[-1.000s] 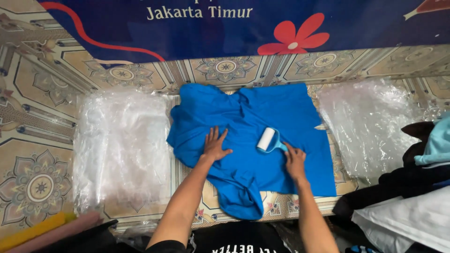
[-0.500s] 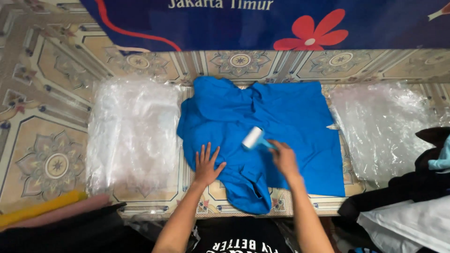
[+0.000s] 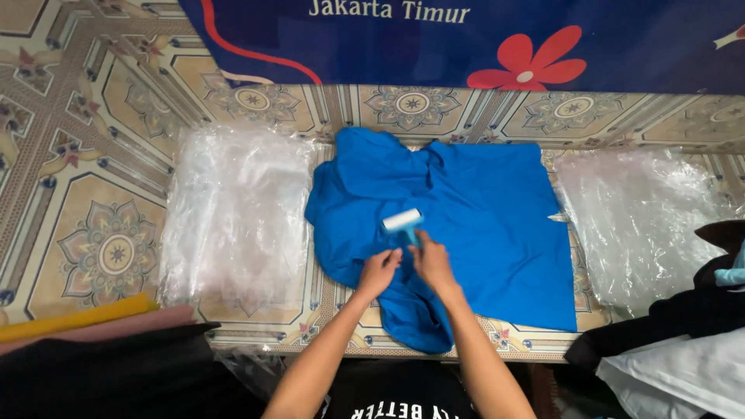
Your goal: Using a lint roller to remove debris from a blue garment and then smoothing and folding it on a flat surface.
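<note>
I see my right hand (image 3: 433, 264) with fingers grasping the lint roller (image 3: 403, 221) on the blue shirt (image 3: 481, 225) spread on the floor; left hand (image 3: 378, 273) unclenched, pressing cloth. Rolling looks midway; the right half seems undone.

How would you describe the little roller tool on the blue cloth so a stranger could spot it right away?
Start at the bright blue garment spread on the patterned tiled floor, between two stacks of clear plastic bags. Near its left-centre, just above the right hand, lies a small lint roller: a white cylinder on a light blue handle, the only white thing on the blue fabric.
</note>
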